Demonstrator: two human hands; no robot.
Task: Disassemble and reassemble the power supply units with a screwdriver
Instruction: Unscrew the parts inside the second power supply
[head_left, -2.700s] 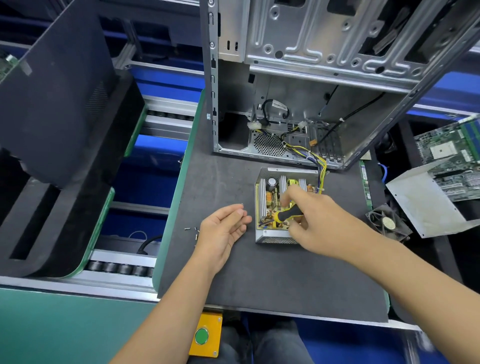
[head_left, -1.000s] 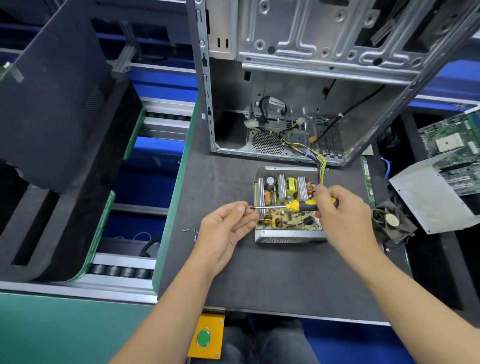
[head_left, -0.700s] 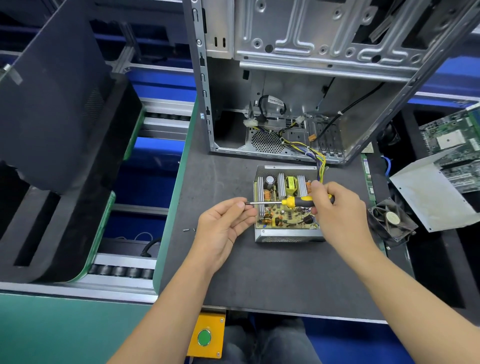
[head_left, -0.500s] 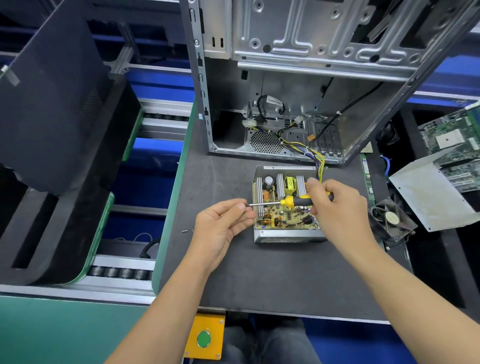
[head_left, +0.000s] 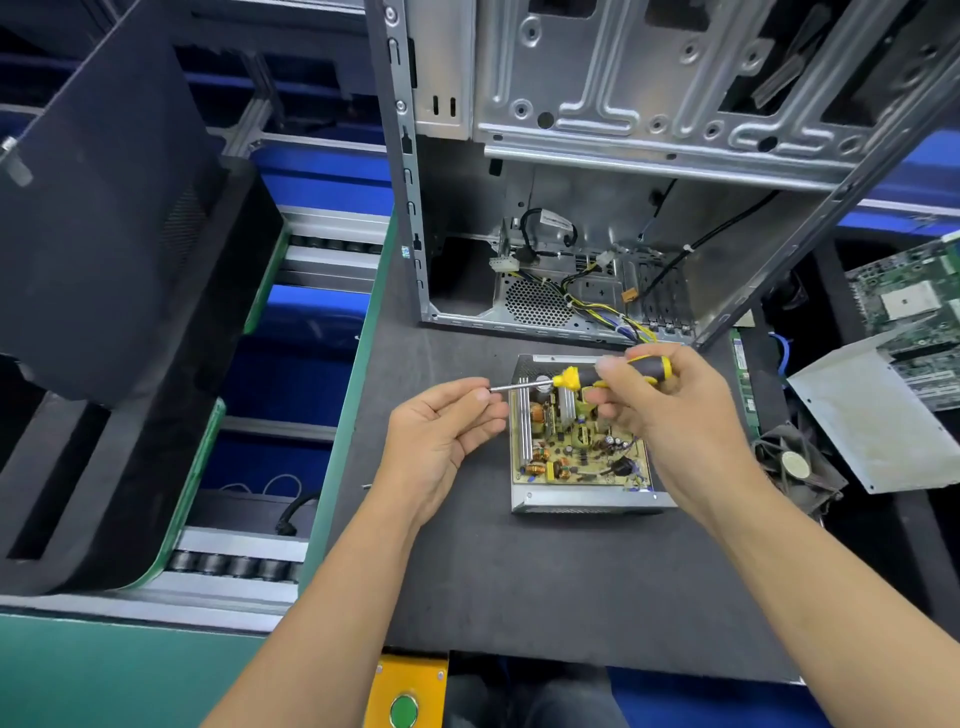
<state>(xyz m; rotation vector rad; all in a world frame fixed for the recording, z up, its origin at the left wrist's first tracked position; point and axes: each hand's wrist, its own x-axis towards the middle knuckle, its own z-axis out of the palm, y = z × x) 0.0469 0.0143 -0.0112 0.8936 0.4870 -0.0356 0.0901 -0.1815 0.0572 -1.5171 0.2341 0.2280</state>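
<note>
The open power supply unit (head_left: 587, 503), a metal tray with a yellow circuit board (head_left: 576, 460), lies on the dark mat (head_left: 519, 582). My right hand (head_left: 670, 415) grips the yellow-and-black screwdriver (head_left: 569, 376) by its handle and holds it level above the unit's far edge, shaft pointing left. My left hand (head_left: 436, 441) is just left of the unit, palm up. Its thumb and fingertips pinch the tip of the shaft. Whether a screw sits between them is hidden.
An empty computer case (head_left: 623, 130) with loose cables stands behind the unit. A fan (head_left: 795, 465), a grey metal cover (head_left: 872, 421) and a green motherboard (head_left: 909, 301) lie at the right. One small screw (head_left: 366, 487) rests on the mat. Black foam trays (head_left: 104, 234) fill the left.
My right hand lifted the screwdriver out of the board and turned it level, tip to the left. My left hand, open before, closed its fingertips on the tip.
</note>
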